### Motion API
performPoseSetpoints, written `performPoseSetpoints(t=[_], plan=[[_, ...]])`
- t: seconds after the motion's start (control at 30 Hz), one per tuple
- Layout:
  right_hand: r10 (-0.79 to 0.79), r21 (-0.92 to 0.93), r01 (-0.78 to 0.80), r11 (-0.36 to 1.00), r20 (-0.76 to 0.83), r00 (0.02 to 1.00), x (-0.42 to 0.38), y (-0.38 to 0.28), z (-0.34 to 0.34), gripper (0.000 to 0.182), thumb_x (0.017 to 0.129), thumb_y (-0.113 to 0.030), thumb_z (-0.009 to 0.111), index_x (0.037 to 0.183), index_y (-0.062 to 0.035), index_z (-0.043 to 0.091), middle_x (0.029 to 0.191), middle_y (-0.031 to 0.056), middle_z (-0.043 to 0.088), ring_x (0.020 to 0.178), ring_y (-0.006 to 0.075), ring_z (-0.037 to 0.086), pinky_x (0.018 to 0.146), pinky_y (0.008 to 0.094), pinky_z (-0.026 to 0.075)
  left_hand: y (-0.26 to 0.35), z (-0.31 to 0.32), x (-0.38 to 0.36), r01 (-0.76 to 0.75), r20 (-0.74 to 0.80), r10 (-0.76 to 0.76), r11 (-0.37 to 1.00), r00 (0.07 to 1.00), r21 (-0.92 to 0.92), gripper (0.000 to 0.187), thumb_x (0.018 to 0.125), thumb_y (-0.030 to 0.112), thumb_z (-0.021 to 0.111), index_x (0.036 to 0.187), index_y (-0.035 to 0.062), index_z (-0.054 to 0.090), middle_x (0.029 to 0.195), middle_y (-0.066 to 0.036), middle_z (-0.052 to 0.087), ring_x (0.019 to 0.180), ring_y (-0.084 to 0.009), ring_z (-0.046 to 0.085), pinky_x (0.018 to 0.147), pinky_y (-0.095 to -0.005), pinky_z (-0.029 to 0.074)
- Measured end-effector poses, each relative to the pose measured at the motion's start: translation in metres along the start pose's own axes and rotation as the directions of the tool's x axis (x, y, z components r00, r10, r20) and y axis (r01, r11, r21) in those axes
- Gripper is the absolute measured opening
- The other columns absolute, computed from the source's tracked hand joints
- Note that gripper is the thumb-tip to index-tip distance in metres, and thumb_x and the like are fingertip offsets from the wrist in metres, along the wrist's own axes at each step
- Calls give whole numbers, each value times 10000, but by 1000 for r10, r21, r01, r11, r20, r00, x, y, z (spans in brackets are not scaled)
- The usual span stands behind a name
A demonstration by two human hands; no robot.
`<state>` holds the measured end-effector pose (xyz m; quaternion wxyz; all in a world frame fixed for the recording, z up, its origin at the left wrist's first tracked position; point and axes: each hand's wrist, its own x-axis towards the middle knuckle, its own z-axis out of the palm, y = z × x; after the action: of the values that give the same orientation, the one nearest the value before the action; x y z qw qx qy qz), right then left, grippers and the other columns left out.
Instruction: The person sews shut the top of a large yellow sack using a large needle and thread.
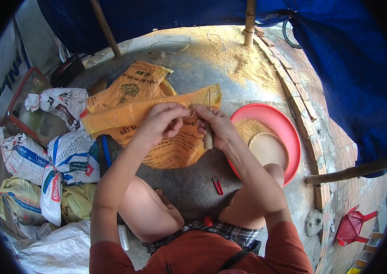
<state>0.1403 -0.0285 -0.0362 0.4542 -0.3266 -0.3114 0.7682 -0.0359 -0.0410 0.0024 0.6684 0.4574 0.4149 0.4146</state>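
Note:
My right hand [215, 124] is closed around an awl [208, 139] with a thick, pale handle, its thin metal spike pointing up past the fingers. Beside it, my left hand [162, 122] pinches a thin, pale thread [190, 112], which runs across to the right fingertips. Both hands are over the upper edge of an orange printed sack [170, 148], which lies spread in front of my knees. Behind it is another orange printed sack [132, 86]. Red-handled snips [217, 184] lie on the floor between my legs.
To the right stands a pink-red basin [295, 150] with grain and a round sieve [269, 152]. Tied white sacks [72, 155] crowd the left. Grain [243, 64] is spread on the floor ahead, bordered by bricks [300, 107]. A red stool [357, 226] is far right.

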Motion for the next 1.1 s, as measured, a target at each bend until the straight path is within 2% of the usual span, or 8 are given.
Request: performPoseSetpoints(t=[0.1,0.33,0.4,0.5,0.57,0.77,0.97,1.1], plan=[[-16,-6,16,1000,-38,999,0,1,1,151,861,-207,630,872,-57,642,693,-21,554,545,43,447,434,191,395,22,-13,-13,92,99,-79,987,992,-131,91,820,112,589,823,21,588,497,20,444,373,-46,373,341,-185,266],[-156,-299,108,948,-144,977,0,3,1,221,853,-257,642,790,-48,611,594,-12,515,502,47,455,427,204,396,68,-84,-56,-380,255,390,921,885,-89,139,879,155,518,851,24,553,449,49,386,337,-44,325,318,-190,228],[-221,-400,140,906,-165,961,0,4,2,238,866,-255,626,784,-33,605,578,-8,506,512,50,460,435,213,389,73,-106,-65,-499,70,518,847,853,-181,153,899,174,502,861,26,515,457,57,331,393,-45,298,371,-195,232],[-469,-605,307,735,-125,874,-2,3,2,287,889,-251,591,756,3,578,546,-5,475,547,51,456,482,225,374,77,-122,-73,-604,-146,588,786,796,-130,166,913,179,486,852,25,494,471,64,278,469,-55,271,449,-208,242],[-687,-774,424,470,-19,726,-3,0,0,277,904,-235,562,796,21,558,563,-3,457,576,53,420,523,234,361,80,-134,-85,-591,-107,581,790,807,-164,167,898,177,510,814,36,478,524,49,300,559,-67,277,539,-226,250],[-901,-772,556,307,-48,430,2,-15,-8,286,883,-249,587,1004,-1,511,825,49,516,609,83,408,546,236,365,74,-169,-116,-796,180,788,603,588,-41,323,865,271,587,638,117,417,595,32,313,632,-93,273,613,-258,218],[-640,-619,431,656,-154,753,-3,-23,-11,446,844,-230,637,1174,28,485,978,124,572,418,83,456,367,234,366,78,-171,-109,-744,50,755,654,654,-139,357,886,348,556,664,97,432,643,20,334,613,-102,273,604,-260,224],[-539,-557,390,734,-127,833,-1,-17,-14,300,851,-228,637,1021,-6,526,593,12,500,383,53,399,355,214,328,87,-130,-63,-643,95,639,735,763,215,241,906,241,533,911,1,546,785,-26,492,721,-112,428,663,-269,363]])
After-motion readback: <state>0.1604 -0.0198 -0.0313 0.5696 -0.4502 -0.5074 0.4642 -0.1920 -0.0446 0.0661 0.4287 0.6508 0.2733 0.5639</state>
